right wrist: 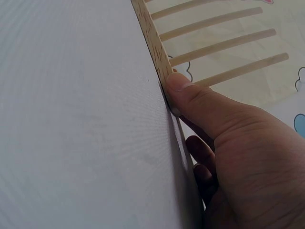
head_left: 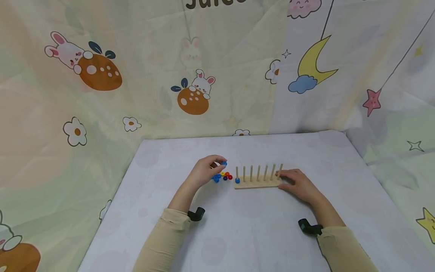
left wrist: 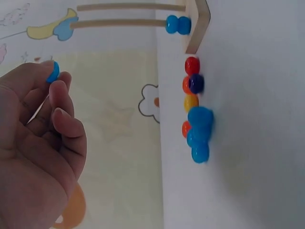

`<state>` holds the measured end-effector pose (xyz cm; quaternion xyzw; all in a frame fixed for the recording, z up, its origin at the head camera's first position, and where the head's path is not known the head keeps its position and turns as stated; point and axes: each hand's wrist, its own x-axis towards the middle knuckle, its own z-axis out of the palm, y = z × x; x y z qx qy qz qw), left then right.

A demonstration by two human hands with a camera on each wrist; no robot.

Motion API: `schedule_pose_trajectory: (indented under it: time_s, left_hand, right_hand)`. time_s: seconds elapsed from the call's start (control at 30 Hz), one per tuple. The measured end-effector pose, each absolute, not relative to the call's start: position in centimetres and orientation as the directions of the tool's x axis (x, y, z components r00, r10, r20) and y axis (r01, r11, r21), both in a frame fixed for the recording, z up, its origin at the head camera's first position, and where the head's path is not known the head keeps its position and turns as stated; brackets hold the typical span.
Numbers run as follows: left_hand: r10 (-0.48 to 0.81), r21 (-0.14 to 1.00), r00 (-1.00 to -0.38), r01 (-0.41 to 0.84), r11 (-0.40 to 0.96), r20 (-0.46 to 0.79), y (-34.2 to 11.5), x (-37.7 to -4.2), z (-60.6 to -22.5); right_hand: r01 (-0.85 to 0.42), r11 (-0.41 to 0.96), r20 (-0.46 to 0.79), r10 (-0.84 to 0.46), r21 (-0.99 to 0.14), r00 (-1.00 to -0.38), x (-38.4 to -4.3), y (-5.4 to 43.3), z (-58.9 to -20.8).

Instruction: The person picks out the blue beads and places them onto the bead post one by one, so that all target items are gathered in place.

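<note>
Between the thumb and fingertip of my left hand (head_left: 203,170) a small blue bead (left wrist: 55,72) is pinched, raised above the loose beads. A wooden peg board (head_left: 258,184) with a row of upright pegs stands to the right. Its leftmost peg carries two blue beads (left wrist: 178,25) stacked at the bottom; the other pegs are bare. My right hand (head_left: 300,185) grips the right end of the board, the thumb on its front edge and the fingers behind, partly hidden.
Left of the board lies a cluster of loose beads: several blue beads (left wrist: 200,119), a yellow bead (left wrist: 191,102), a dark blue bead (left wrist: 196,83) and red ones (left wrist: 192,66). A white cloth covers the table (head_left: 217,226); a printed curtain (head_left: 231,75) hangs behind it.
</note>
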<state>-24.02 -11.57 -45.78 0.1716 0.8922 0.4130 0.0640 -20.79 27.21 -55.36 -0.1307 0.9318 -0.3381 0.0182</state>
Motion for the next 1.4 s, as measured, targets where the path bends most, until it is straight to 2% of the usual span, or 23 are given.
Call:
schedule_pose_trajectory:
  time_s: [0.57,1.4]
  left_hand:
    - [0.406,0.789,-0.911,0.301,0.536,0.072,-8.7,-23.7,-46.0]
    - [0.412,0.828,-0.911,0.235,0.51,0.006,-8.1,-23.7,-47.9]
  right_hand:
    - [-0.231,0.74,0.064,-0.248,-0.631,-0.967,-20.6,27.2,-55.3]
    - [-0.25,0.743,0.082,-0.256,-0.621,-0.963,-20.6,27.3,-55.4]
